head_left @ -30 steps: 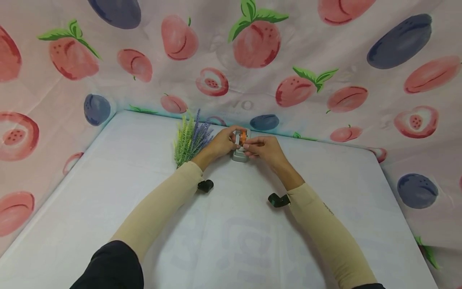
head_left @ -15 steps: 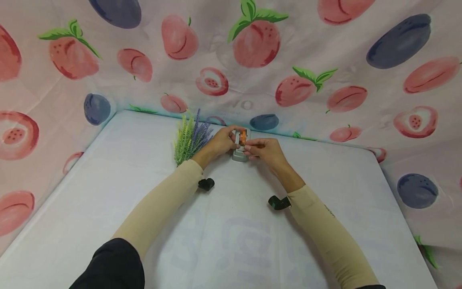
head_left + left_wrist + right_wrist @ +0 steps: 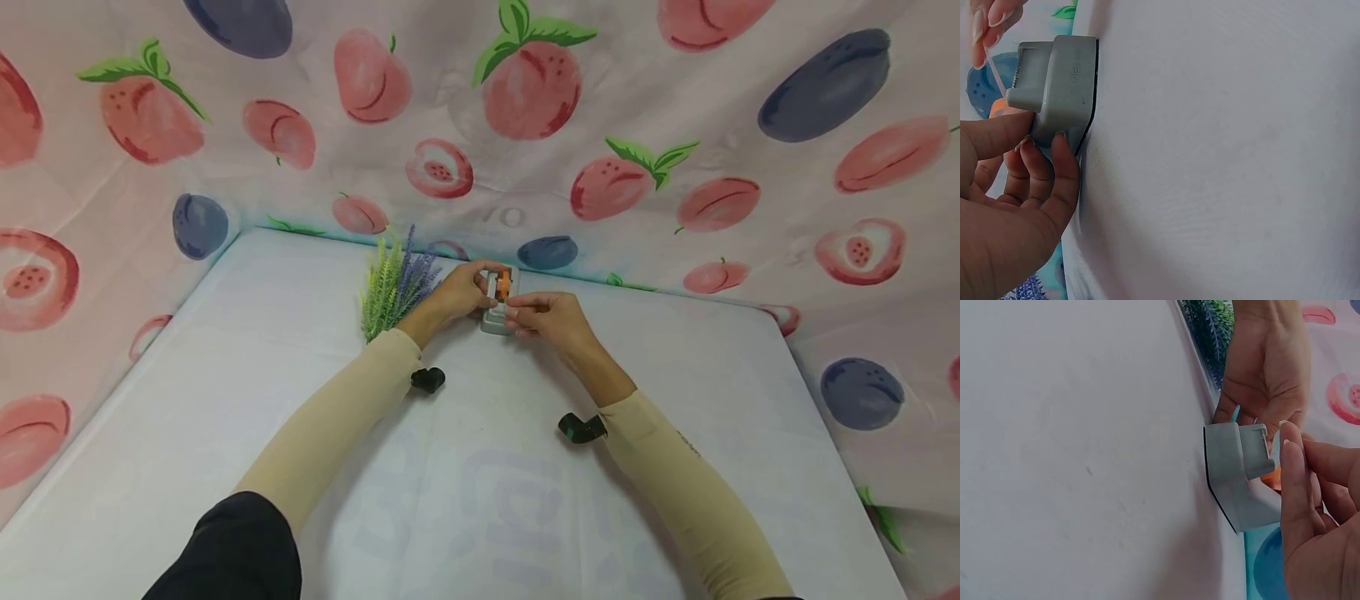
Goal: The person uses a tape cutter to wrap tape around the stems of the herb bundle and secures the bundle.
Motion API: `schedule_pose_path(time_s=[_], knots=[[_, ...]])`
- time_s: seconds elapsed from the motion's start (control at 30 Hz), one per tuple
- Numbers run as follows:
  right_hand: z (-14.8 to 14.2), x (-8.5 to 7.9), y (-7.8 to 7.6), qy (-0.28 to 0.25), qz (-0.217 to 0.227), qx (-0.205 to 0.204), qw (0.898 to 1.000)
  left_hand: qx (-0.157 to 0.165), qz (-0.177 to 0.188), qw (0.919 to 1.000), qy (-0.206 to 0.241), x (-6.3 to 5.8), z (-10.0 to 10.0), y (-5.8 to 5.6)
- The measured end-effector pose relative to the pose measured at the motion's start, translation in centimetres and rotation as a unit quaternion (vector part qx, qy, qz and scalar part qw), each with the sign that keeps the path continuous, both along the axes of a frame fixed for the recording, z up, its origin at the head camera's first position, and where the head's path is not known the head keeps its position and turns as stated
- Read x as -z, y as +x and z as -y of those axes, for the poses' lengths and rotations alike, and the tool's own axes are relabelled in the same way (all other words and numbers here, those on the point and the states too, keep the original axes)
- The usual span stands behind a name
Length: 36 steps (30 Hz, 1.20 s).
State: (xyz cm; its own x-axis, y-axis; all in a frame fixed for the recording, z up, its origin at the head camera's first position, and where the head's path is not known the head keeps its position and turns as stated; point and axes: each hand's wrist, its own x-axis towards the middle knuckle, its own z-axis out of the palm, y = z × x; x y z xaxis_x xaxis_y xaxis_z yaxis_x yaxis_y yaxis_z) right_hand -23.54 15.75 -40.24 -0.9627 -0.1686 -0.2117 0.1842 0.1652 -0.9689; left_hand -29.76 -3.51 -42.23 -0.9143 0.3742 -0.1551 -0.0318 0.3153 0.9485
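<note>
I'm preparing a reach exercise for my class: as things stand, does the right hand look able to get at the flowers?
Probably not directly: the left hand, gripping the dispenser, lies between the right hand and the flowers. The right hand is also pinching a strip of tape.

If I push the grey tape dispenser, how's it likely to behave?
The tape dispenser sits flat on the table, so rolling looks unlikely. The dark edging underneath may be a pad that resists sliding. Its orange core could spin if the tape strip is pulled.
</note>
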Motion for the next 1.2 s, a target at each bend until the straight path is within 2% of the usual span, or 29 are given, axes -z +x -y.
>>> schedule_pose_path(time_s=[0.8, 1.2], knots=[[-0.1, 0.4, 1.3, -0.026, 0.048, 0.014, 0.998, 0.0, 0.009, 0.9999, 0.006, -0.2, 0.1, 0.3], [0.2, 0.3, 1.7, -0.046, 0.095, 0.024, 0.994, 0.002, 0.007, 0.9998, 0.017, -0.1, 0.1, 0.4]])
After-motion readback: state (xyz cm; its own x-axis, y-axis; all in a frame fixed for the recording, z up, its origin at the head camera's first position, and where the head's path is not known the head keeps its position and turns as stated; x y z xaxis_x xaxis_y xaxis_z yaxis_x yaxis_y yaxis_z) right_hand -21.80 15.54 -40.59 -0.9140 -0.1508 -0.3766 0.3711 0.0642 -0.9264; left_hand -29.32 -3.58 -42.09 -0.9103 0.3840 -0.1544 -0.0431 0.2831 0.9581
